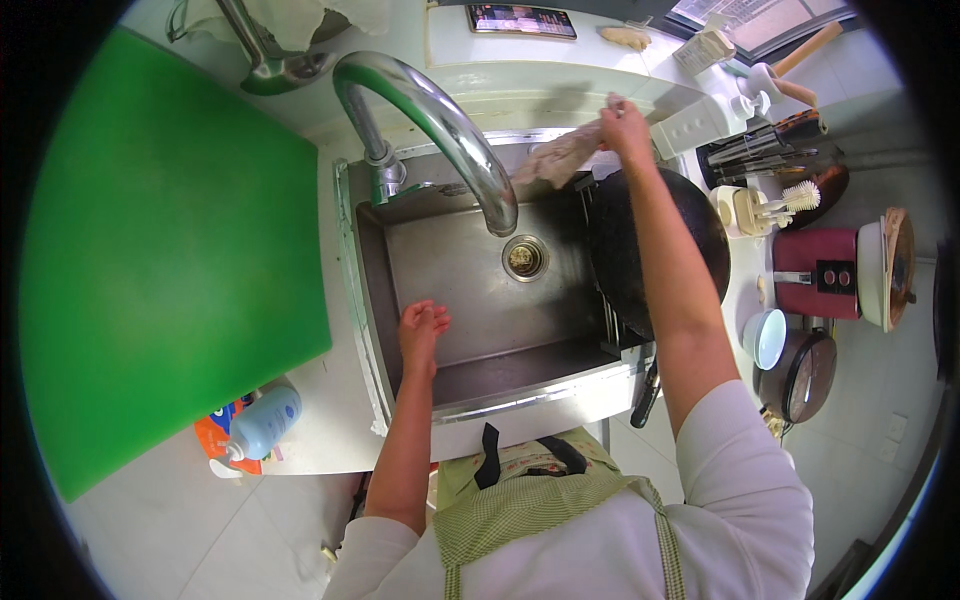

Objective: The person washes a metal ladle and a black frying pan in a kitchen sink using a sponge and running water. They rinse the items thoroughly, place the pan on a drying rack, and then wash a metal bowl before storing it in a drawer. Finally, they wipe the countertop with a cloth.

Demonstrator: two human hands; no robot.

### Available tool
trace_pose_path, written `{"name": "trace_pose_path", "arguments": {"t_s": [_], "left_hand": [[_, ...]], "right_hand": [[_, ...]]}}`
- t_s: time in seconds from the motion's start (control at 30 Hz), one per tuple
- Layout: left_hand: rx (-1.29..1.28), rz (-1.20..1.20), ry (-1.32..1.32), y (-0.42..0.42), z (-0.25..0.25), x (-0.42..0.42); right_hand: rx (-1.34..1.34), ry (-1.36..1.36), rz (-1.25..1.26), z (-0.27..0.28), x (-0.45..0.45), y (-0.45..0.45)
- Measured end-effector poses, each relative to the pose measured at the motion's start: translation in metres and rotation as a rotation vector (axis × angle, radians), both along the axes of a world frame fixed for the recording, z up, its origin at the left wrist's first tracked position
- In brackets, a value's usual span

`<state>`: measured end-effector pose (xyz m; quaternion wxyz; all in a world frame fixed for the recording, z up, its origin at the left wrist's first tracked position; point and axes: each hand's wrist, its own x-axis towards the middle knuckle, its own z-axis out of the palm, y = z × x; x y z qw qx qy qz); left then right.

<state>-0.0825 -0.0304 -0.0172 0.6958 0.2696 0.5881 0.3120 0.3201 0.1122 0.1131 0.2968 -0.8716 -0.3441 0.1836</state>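
Note:
My right hand grips one end of a greyish-pink dishcloth, which hangs out over the far right part of the sink. Over the left side of the stainless steel sink is my left hand, its fingers slightly bent and holding nothing. A chrome gooseneck faucet arches above the basin; no water can be seen running from it. The drain has a strainer with light bits in it. Beneath my right forearm a black wok or pan covers the sink's right side.
A large green board stands at left, near a blue pump bottle. On the right are a white pump bottle, a knife holder, a brush holder and a light blue bowl. A phone lies on the back ledge.

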Motion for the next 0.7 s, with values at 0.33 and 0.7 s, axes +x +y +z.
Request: {"name": "trace_pose_path", "arguments": {"t_s": [0.33,0.7], "left_hand": [[-0.022,-0.037,0.003,0.004,-0.003,-0.006],[-0.031,-0.029,0.006,0.005,0.000,-0.003]], "right_hand": [[-0.600,-0.247,0.011,-0.085,0.023,0.024],[-0.262,-0.458,0.006,-0.113,-0.095,0.015]]}}
